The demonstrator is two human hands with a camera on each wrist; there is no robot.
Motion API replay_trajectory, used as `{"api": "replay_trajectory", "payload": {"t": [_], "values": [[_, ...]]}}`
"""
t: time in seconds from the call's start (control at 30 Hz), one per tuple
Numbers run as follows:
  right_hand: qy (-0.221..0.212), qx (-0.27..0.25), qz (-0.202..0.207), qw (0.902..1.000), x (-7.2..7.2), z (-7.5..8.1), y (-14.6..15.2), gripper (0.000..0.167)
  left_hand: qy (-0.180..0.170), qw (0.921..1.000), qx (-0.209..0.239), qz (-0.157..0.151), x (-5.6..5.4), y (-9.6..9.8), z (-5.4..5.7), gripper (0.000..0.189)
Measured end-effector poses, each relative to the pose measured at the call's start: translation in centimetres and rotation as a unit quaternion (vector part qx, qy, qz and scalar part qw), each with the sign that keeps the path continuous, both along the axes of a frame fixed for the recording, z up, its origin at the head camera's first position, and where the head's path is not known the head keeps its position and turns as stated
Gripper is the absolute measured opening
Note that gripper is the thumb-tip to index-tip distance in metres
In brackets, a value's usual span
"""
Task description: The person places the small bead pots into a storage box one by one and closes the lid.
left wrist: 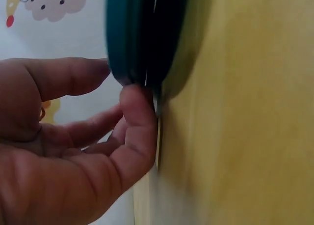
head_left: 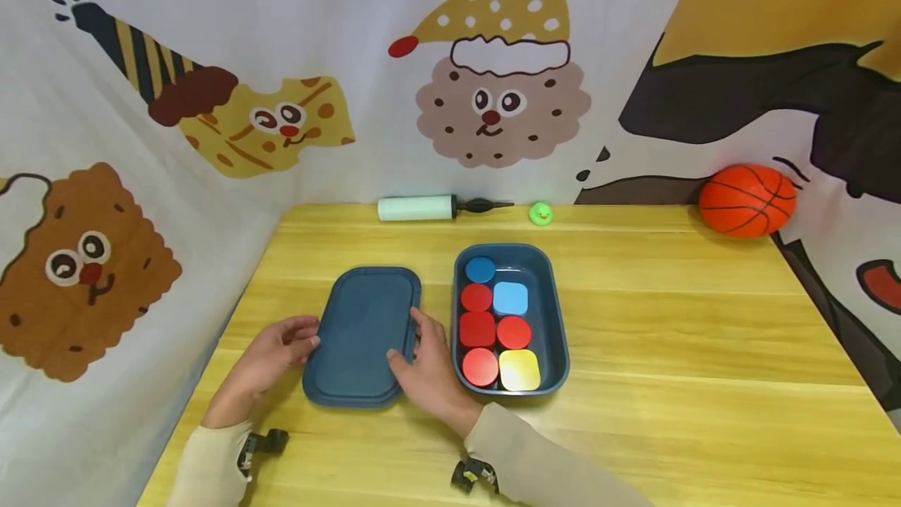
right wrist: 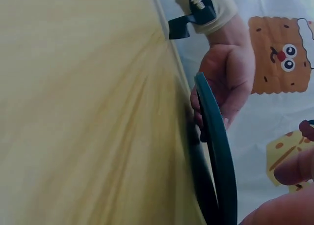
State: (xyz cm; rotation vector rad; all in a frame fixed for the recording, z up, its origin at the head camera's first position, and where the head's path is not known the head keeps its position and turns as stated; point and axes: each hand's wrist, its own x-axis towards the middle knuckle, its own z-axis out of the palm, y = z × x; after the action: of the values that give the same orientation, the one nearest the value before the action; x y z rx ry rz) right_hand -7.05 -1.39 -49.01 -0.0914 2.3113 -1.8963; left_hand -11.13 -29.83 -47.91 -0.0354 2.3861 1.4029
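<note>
A dark blue rectangular lid (head_left: 362,335) with rounded corners lies between my two hands, low over the table. At its left edge is my left hand (head_left: 271,354); in the left wrist view its thumb (left wrist: 78,77) meets the rim and a bent finger (left wrist: 140,122) reaches the underside. My right hand (head_left: 432,370) goes round the right edge, its thumb over the top. Right-hand fingers under the rim are hidden. Beside that hand stands an open dark blue box (head_left: 552,311), with several red lids, a yellow one, and blue ones inside.
Along the back of the wooden table (head_left: 690,335) lie a pale green hand pump (head_left: 417,208) and a small green rubber duck (head_left: 540,213). An orange basketball (head_left: 748,200) sits at the back right. A cartoon-printed cloth (head_left: 366,22) hangs behind.
</note>
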Motion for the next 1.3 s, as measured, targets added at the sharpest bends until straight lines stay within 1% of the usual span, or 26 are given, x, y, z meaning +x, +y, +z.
{"api": "replay_trajectory", "payload": {"t": [0.1,0.17,0.3,0.4,0.47,0.53,0.6,0.7,0.77,0.83,1.0,1.07,1.13,1.2,1.3], "values": [[-0.007,-0.025,0.001,0.9997,-0.1,0.3,0.1,0.069,0.005,0.9997,0.015,-0.017,-0.1,-1.0,-0.2,0.057],[-0.006,-0.042,0.002,0.9991,-0.2,0.6,0.1,0.066,0.011,0.9990,0.032,-0.028,0.0,-1.4,0.0,0.056],[0.000,-0.072,0.006,0.9974,-0.3,1.1,0.2,0.064,0.026,0.9962,0.073,-0.039,0.3,-1.9,0.7,0.058],[0.002,-0.084,0.002,0.9965,-0.3,1.6,0.3,0.065,0.026,0.9911,0.122,-0.047,0.4,-2.2,0.9,0.061],[0.002,-0.088,-0.004,0.9961,-0.4,2.2,0.6,0.066,0.022,0.9854,0.160,-0.054,0.3,-2.3,1.1,0.062],[-0.001,-0.092,-0.009,0.9957,-0.5,2.9,1.1,0.067,0.017,0.9777,0.199,-0.065,0.2,-2.2,1.4,0.064],[-0.009,-0.103,-0.013,0.9945,-0.6,3.6,1.8,0.069,0.015,0.9697,0.233,-0.072,0.1,-1.7,1.8,0.064],[-0.017,-0.133,-0.017,0.9909,-0.8,4.3,3.0,0.071,0.007,0.9563,0.278,-0.092,-0.1,-0.8,2.4,0.066],[-0.021,-0.153,-0.017,0.9879,-1.0,4.8,3.9,0.073,0.000,0.9488,0.299,-0.102,-0.3,-0.1,2.7,0.068],[-0.018,-0.160,-0.020,0.9868,-1.3,5.2,4.7,0.073,-0.005,0.9439,0.311,-0.110,-0.6,0.6,3.0,0.070],[-0.024,-0.162,-0.031,0.9861,-1.9,5.9,6.9,0.072,-0.003,0.9422,0.315,-0.115,-1.2,2.5,3.3,0.068],[-0.034,-0.167,-0.034,0.9848,-2.1,6.1,7.8,0.072,-0.003,0.9403,0.320,-0.115,-1.3,3.3,3.4,0.066],[-0.040,-0.169,-0.037,0.9841,-2.3,6.2,8.7,0.071,-0.005,0.9365,0.330,-0.118,-1.3,4.0,3.4,0.066],[-0.042,-0.161,-0.040,0.9852,-2.4,6.2,9.5,0.069,-0.010,0.9325,0.339,-0.125,-1.2,4.7,3.3,0.066],[-0.034,-0.129,-0.043,0.9901,-2.7,6.0,11.0,0.064,-0.018,0.9284,0.346,-0.134,-1.0,5.8,3.1,0.068]]}}
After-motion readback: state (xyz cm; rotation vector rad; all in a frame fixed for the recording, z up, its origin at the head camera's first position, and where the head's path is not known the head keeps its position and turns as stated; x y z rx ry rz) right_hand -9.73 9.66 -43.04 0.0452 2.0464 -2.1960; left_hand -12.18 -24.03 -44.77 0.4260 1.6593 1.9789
